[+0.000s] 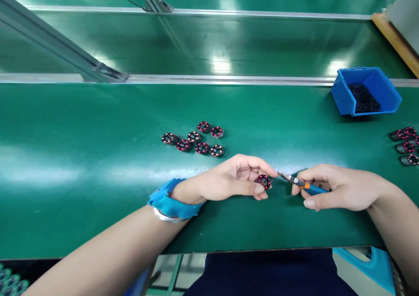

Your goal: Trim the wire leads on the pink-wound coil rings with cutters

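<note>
My left hand point(240, 178), with a blue strap on its wrist, holds a small round wound motor stator point(263, 181) with dark and pinkish-red segments. A thin wire runs from the stator's right side toward the tool. In my right hand point(340, 187) is a pair of pliers point(306, 185) with blue and orange handles. Their narrow metal jaws point left, close to my left index fingertip and the wire. Whether the jaws grip the wire is too small to tell.
Several similar stators point(202, 148) stand in a loose group left of centre. More stators point(407, 146) sit at the right edge. A blue bin point(342, 96) holds thin black pieces. Metal rails point(229, 80) cross behind the green work surface point(81, 125).
</note>
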`<state>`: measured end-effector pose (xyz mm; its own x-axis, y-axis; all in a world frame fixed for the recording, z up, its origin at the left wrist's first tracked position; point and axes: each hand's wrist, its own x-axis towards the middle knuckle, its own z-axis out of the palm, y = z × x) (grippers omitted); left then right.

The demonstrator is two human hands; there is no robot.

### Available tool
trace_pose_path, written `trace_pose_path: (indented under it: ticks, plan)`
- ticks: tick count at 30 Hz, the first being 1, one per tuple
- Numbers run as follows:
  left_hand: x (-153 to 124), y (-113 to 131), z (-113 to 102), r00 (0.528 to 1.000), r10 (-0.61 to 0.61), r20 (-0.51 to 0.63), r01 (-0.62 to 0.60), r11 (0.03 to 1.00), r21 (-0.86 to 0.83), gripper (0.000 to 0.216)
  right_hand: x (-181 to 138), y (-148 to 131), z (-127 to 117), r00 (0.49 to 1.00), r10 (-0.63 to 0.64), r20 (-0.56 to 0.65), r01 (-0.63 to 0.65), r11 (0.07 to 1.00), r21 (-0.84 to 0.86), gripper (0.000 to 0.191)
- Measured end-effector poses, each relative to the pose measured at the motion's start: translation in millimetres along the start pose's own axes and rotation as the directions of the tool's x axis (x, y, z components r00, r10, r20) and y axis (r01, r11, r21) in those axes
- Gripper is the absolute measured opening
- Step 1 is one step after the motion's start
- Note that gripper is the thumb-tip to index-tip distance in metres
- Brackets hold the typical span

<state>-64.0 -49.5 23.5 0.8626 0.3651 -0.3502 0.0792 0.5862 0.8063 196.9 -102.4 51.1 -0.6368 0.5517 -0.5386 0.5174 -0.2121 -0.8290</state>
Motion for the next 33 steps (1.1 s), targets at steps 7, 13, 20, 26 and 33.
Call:
trace_pose_path:
  ticks: [7,13,20,26,33]
  plan:
    - [0.4,2.2,1.0,1.000,0.002,0.013,-0.001,1.000,-0.010,0.039,-1.7,-1.7,-0.5,0.999,-0.033,-0.021,0.030,0.992,-0.123,0.035]
    - [0.4,3.5,1.5,1.000,-0.016,0.001,0.016,1.000,0.003,0.039,-1.9,-3.1,-0.5,0.999,-0.040,-0.022,0.036,0.987,-0.154,0.032]
    - [0.4,3.8,1.9,1.000,-0.012,0.001,0.012,1.000,0.000,0.040,-0.3,-1.9,-0.2,0.998,-0.054,-0.011,0.052,0.985,-0.167,0.025]
    - [0.2,3.2,2.1,1.000,0.004,0.006,-0.004,1.000,-0.006,0.040,-0.2,-0.5,-0.8,0.999,-0.053,0.006,0.053,0.987,-0.153,0.025]
    - [0.3,3.6,1.9,1.000,0.004,0.011,-0.003,1.000,-0.006,0.037,0.0,0.1,0.1,0.999,-0.032,0.010,0.033,0.995,-0.092,0.025]
